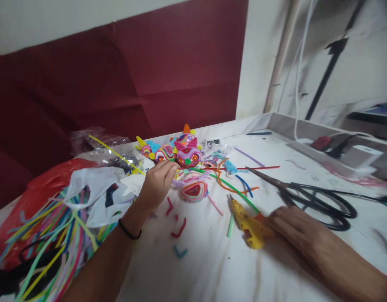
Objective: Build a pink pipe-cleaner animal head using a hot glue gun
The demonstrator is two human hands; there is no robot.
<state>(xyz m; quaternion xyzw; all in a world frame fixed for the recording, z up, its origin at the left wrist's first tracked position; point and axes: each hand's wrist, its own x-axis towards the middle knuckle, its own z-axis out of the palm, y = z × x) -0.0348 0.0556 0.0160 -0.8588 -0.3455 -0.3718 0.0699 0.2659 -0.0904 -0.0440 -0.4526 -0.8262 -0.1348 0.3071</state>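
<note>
While the left hand (pixel 158 180) hovers over the bench (pixel 212 268) beside a cluster of fuzzy figures (pixel 188 156), its fingers are curled nearly closed, though blur hides whether they pinch anything. The right hand (pixel 302 233) is curled at the rear of a yellow glue gun (pixel 243 216), touching or almost touching it; how firmly it grips, if at all, I cannot tell. Just right of the left hand lies a striped oval piece (pixel 195 191) with a red centre, on the bench. The gun's nozzle (pixel 230 197) points towards the clutter, near a green strip (pixel 232 186). If it is hot, a careless swing could scorch that strip, the oval or the left fingers, and a loose hold could let it tip and drip. Stray glue could catch the red scraps (pixel 180 228). The scissors (pixel 275 181) lie just beyond the right hand, so a sideways knock could shove them into the pieces; the black cord (pixel 363 195) might snag.
</note>
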